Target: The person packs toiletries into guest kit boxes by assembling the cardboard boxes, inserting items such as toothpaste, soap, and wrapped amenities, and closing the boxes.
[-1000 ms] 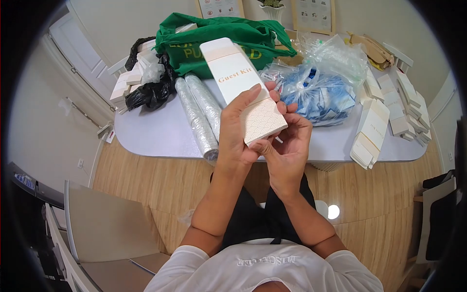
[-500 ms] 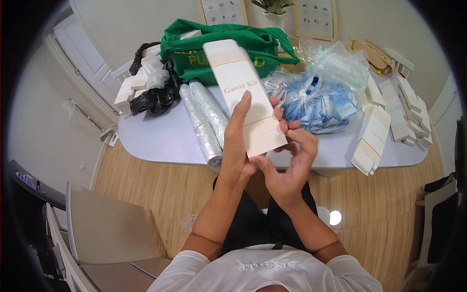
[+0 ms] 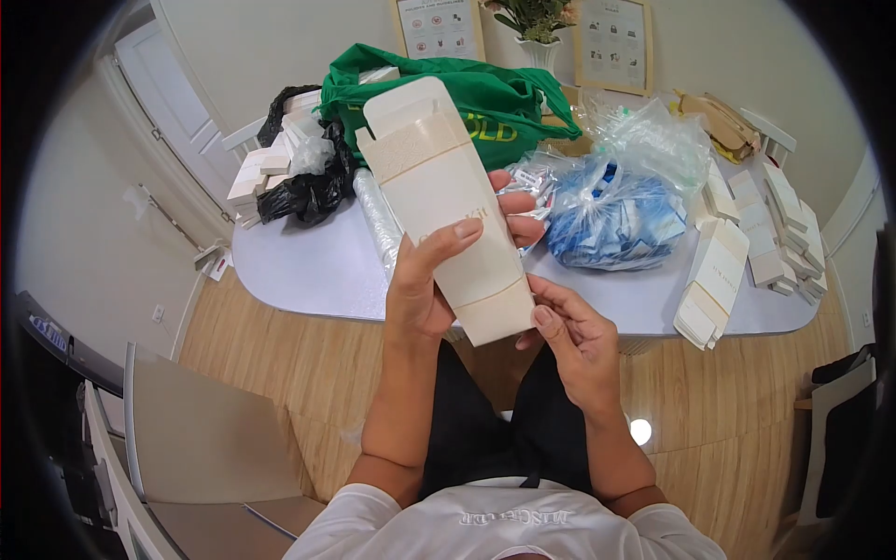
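Note:
A long white carton with gold lettering, partly covered by a thumb, is held tilted above the table's front edge. Its flaps stand open at the upper end. My left hand is wrapped round the carton's middle, thumb across the front and fingertips showing past the right side. At the lower right corner, my right hand pinches the carton's edge between thumb and fingers. The inside of the carton cannot be made out. Behind it lies a green bag with yellow letters.
On the white table lie a silvery roll, a black plastic bag, a clear bag of blue packets, a banded stack of flat cartons and more white cartons at the right.
The carton has moved lower and closer, turned so its upper end gapes open. My right hand has shifted down and right, closing on the lower corner. The view has shifted slightly.

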Available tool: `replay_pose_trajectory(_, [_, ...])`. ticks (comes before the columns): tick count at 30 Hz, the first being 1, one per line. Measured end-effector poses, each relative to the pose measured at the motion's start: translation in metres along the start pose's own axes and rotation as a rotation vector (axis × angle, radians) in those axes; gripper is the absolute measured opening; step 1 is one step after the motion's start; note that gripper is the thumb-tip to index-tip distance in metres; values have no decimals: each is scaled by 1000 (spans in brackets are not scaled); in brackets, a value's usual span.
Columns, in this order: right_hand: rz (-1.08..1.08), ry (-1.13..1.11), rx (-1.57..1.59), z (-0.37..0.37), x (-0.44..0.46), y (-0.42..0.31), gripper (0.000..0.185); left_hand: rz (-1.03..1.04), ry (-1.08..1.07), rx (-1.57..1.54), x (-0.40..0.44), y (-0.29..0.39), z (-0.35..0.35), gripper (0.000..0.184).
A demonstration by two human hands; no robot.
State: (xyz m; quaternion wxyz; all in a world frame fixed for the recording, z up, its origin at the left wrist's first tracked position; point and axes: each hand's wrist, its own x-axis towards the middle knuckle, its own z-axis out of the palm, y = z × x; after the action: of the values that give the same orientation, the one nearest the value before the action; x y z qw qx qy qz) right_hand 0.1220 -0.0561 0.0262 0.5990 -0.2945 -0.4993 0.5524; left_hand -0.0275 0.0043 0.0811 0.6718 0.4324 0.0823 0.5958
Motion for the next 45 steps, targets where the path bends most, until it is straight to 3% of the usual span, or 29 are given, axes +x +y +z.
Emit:
replay_pose_trajectory(2, [-77, -4, -102, -3, 4, 9, 38, 18, -38, 30, 2, -5, -6, 48])
replay_pose_trajectory(4, [-157, -9, -207, -1, 4, 11, 41, -7, 79, 241, 1, -7, 2, 51])
replay_pose_trajectory(9, [34, 4, -51, 7, 3, 0, 42, -40, 158, 252, 0, -14, 1, 44])
replay_pose_trajectory(20, [92, 6, -91, -3, 3, 18, 40, -133, 220, 304, -6, -18, -3, 38])
replay_pose_trajectory(25, [168, -69, -105, -15, -3, 28, 41, 63, 239, 189, 0, -7, -14, 39])
replay_pose_trajectory(27, [-6, -45, -182, -18, -3, 34, 40, 61, 253, 228, -1, -6, -12, 40])
replay_pose_trajectory(30, [-85, 54, -97, -7, -6, 35, 38, 36, 264, 289, -3, -7, -9, 40])
replay_pose_trajectory(35, [-16, 36, -97, -5, -7, 29, 38, -21, 303, 336, -3, -4, -7, 37])
replay_pose_trajectory(37, [11, 41, -148, -9, -5, 28, 39, -49, 310, 251, 3, 1, -14, 33])
replay_pose_trajectory(38, [64, -10, 8, -16, -2, 29, 42, -56, 320, 247, 8, 2, -20, 33])
replay_pose_trajectory(40, [122, -60, 168, -16, -2, 25, 45, -93, 362, -76, 22, 5, -39, 27])
replay_pose_trajectory(42, [-20, -106, 269, -3, -2, 11, 51, -170, 373, -142, 30, 7, -51, 24])
replay_pose_trajectory(45, [-165, -59, 152, 8, -1, 11, 51, -167, 431, -194, 35, 5, -50, 24])
